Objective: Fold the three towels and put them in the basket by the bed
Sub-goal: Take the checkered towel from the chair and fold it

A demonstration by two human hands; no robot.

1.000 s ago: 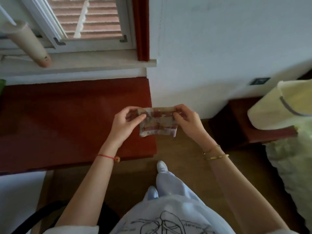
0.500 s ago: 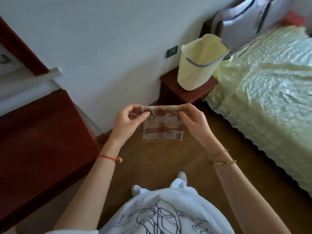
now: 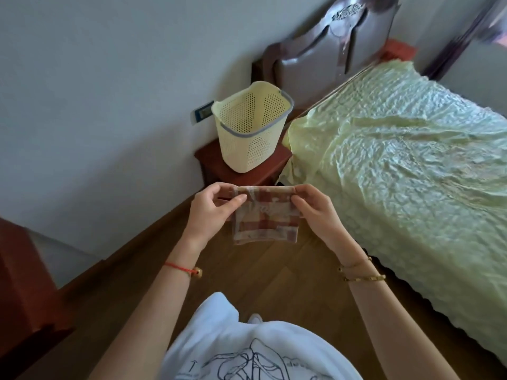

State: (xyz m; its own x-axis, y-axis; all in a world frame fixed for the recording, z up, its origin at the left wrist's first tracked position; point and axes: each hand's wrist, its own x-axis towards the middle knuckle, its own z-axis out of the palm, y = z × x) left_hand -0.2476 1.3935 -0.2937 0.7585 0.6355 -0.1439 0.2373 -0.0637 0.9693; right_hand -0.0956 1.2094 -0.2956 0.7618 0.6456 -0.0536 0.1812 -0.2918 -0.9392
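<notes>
**Q:** State the container and its contents.

**A:** One basket (image 3: pixel 247 149), pale yellow with perforated walls and a grey handle band around the rim. It stands upright on the red-brown bench (image 3: pixel 264 171) against the wall, and the bed (image 3: pixel 411 174) lies just beside the bench on the right. The basket mouth is open toward the camera. Only the inner walls show. The near wall hides the bottom, so the contents cannot be told.

**Q:** Where is the towel?

**A:** The towel (image 3: pixel 264 218) is held in the air above the wooden floor (image 3: pixel 274 272). It is in front of the bench and apart from the basket.

**Q:** State each grip.

**A:** The left grip (image 3: pixel 211 212) pinches the upper left corner, with the thumb on the near face and the fingers curled behind. The right grip (image 3: pixel 315 212) pinches the upper right corner in the same way.

**Q:** Orientation and long axis?

**A:** The long axis runs left to right along the top edge, between the two grips and roughly level. The body hangs down from that edge, and the free lower edge points at the floor.

**Q:** Appearance?

**A:** The towel is folded to a small rectangle in several layers. It has a checked pattern of red-brown and cream. The top edge is a rounded fold, and the lower corners curl slightly.
</notes>
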